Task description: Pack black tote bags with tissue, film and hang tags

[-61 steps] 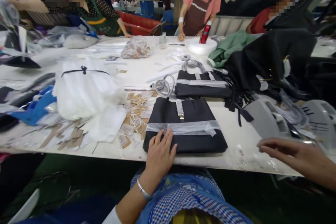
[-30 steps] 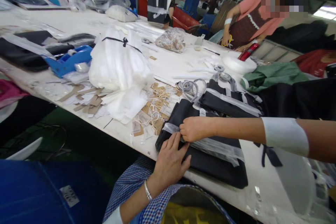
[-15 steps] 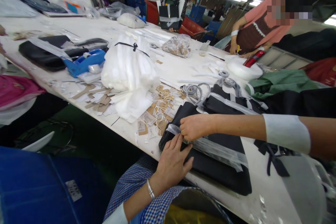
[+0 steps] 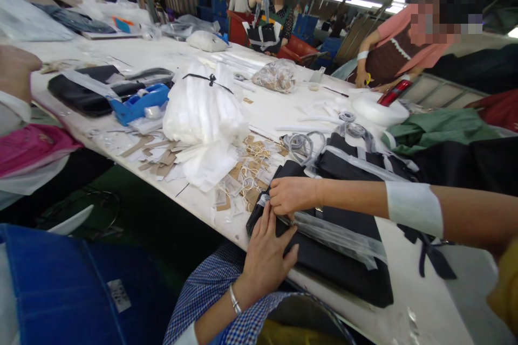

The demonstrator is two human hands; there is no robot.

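A black bag [image 4: 340, 275] lies flat on the near edge of the white table, with translucent plastic wrap [image 4: 343, 240] along its strap. My left hand [image 4: 267, 253] rests on the bag's left end, fingers stretched out and thumb apart. Just above it, my right hand [image 4: 293, 195] is closed, its fingertips pinching at the plastic wrap beside my left fingertips. What exactly sits between those fingertips is hidden. Behind my right forearm lies a second black bag [image 4: 356, 157], its straps also wrapped in plastic.
Tan hang tags with white strings [image 4: 253, 172] lie left of the bag, beside a tied bundle of white foam sheets [image 4: 204, 110] and a blue tape dispenser [image 4: 140, 102]. A blue bin [image 4: 76, 285] stands lower left. Across the table, one person holds a tote bag [image 4: 263, 36]; another holds yellow scissors [image 4: 368, 80].
My right hand has shifted slightly left along the wrap, while my left hand stays on the bag. Another person's arm has come in at the left edge. The view has shifted slightly.
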